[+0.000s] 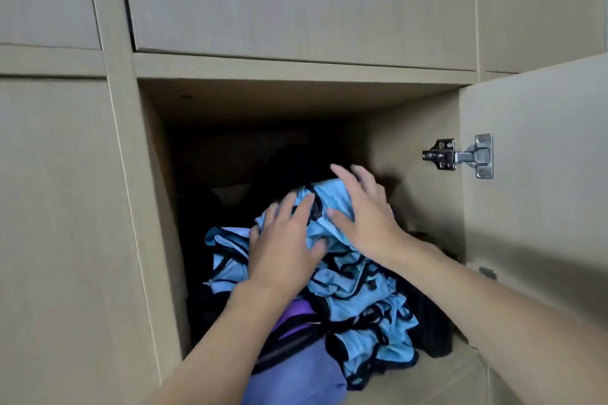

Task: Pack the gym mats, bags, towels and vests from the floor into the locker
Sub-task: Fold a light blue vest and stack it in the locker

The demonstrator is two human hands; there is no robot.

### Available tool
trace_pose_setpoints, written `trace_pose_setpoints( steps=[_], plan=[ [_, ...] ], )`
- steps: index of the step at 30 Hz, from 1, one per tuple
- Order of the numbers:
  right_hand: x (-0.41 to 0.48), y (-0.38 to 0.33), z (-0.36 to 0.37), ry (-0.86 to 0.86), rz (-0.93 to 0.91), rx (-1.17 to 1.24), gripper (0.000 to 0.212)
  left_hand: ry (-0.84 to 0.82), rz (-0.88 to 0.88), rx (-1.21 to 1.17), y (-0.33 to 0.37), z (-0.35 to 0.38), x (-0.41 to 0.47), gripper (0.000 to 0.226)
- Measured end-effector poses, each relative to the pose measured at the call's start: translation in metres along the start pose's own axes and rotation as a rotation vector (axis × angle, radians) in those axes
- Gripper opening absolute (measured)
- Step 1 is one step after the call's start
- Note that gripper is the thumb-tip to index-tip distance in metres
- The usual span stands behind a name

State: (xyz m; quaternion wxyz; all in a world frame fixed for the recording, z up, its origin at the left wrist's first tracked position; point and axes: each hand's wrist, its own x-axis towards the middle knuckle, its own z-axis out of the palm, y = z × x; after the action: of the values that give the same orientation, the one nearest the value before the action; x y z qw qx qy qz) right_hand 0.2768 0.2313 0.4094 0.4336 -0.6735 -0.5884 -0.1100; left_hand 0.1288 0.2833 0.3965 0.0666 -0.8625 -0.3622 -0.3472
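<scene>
A heap of light blue vests (358, 302) with black trim fills the open locker compartment (408, 148). My left hand (283, 243) lies flat on the upper left of the heap, fingers spread. My right hand (365, 210) presses on the top of the heap with straight fingers reaching into the dark back. Under the vests, at the front, lies a purple mat or bag (302, 371) with a black strap. A black item (431, 329) sits at the right of the heap.
The locker door (539, 194) stands open on the right, with a metal hinge (460, 156). Closed beige doors surround the compartment above and to the left. The back of the compartment is dark and its contents are hard to make out.
</scene>
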Motion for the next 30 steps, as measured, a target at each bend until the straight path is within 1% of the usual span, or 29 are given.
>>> trace_pose_setpoints(
  steps=[2, 5, 10, 15, 20, 25, 27, 30],
  plan=[
    [0.002, 0.014, 0.008, -0.044, -0.108, -0.086, 0.053, -0.007, -0.007, -0.013, -0.007, 0.016, -0.001, 0.076],
    [0.003, 0.026, 0.016, -0.107, -0.119, -0.204, 0.053, -0.006, -0.021, 0.046, -0.011, 0.031, -0.001, 0.075],
    [0.002, 0.031, 0.021, -0.266, 0.032, -0.223, 0.06, -0.069, -0.073, 0.141, -0.014, 0.041, 0.0, 0.073],
    [-0.004, 0.033, 0.028, -0.34, 0.095, -0.197, 0.06, -0.125, -0.086, 0.198, -0.017, 0.05, -0.009, 0.074],
    [-0.004, 0.04, 0.036, -0.338, 0.103, -0.139, 0.061, -0.203, -0.098, 0.184, -0.017, 0.047, -0.006, 0.074],
    [-0.006, 0.04, 0.035, -0.295, 0.081, -0.009, 0.065, -0.276, -0.093, 0.157, -0.016, 0.031, -0.002, 0.078],
    [-0.007, 0.037, 0.03, -0.273, 0.081, -0.011, 0.064, -0.276, -0.09, 0.131, -0.016, 0.023, -0.003, 0.08],
    [-0.011, 0.027, 0.016, -0.266, 0.078, -0.085, 0.063, -0.27, -0.091, 0.084, -0.013, 0.012, -0.009, 0.084]
  ],
)
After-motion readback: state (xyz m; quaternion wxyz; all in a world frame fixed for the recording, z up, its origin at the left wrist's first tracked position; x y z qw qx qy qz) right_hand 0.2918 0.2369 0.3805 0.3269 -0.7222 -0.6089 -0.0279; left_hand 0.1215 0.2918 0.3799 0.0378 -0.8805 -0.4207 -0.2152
